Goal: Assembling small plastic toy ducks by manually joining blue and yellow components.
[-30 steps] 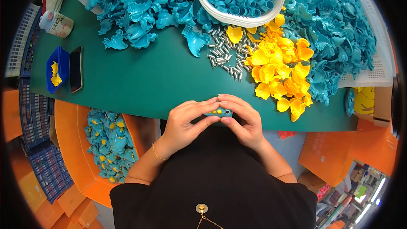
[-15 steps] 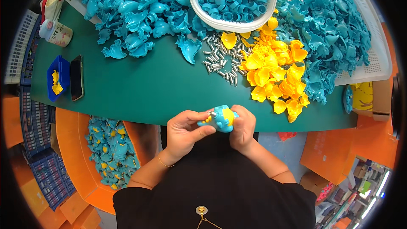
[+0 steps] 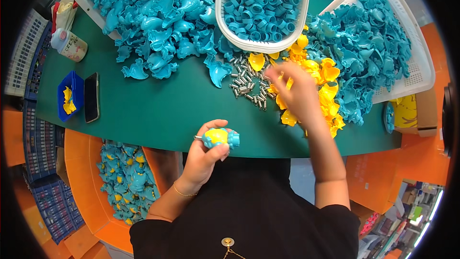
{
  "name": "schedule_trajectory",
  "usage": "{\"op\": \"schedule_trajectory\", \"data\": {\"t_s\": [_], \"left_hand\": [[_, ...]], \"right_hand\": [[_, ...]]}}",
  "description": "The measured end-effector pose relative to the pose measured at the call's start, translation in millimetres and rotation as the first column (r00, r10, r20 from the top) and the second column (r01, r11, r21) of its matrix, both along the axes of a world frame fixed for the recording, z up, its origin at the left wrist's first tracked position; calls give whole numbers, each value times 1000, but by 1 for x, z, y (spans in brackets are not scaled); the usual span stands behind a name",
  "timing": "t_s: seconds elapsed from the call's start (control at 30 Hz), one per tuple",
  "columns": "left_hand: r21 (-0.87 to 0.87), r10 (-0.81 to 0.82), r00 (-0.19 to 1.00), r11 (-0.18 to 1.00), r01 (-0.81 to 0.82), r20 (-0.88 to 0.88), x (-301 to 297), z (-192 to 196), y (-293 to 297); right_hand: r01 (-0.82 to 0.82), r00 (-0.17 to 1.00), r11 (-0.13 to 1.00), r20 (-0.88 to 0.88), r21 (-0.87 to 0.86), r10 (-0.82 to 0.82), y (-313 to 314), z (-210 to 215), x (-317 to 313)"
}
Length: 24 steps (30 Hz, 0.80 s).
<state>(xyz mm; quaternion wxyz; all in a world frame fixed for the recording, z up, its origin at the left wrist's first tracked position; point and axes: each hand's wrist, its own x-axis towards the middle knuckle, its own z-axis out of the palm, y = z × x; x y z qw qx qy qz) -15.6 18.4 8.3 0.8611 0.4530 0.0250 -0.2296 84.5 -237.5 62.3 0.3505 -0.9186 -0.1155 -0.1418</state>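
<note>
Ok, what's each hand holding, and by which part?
Left hand: blue-and-yellow plastic toy, by its body's sides. Right hand, over the yellow pieces: cannot tell.

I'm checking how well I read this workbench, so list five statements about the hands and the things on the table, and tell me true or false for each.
1. The left hand holds a teal and yellow piece. True.
2. The right hand touches the cup. False: it is at the heap of yellow parts.
3. Teal rings fill a white container. True.
4. The phone lies inside the blue tray. False: it lies beside it.
5. Small metal cylinders lie loose on the green table. True.
</note>
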Motion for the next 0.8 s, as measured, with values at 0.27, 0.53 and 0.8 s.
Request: {"op": "schedule_trajectory", "data": {"t_s": [0.27, 0.53, 0.8], "left_hand": [[-93, 41, 999, 995, -42, -17, 3, 6, -1], [-134, 99, 993, 985, -107, -60, 10, 6, 1], [-117, 144, 989, 983, -140, 26, 8, 4, -10]], "right_hand": [[303, 952, 752, 154, -585, -263, -24, 5, 99], [26, 998, 1000, -63, 5, -26, -5, 16, 53], [-283, 862, 634, -100, 719, 498, 46, -25, -72]]}}
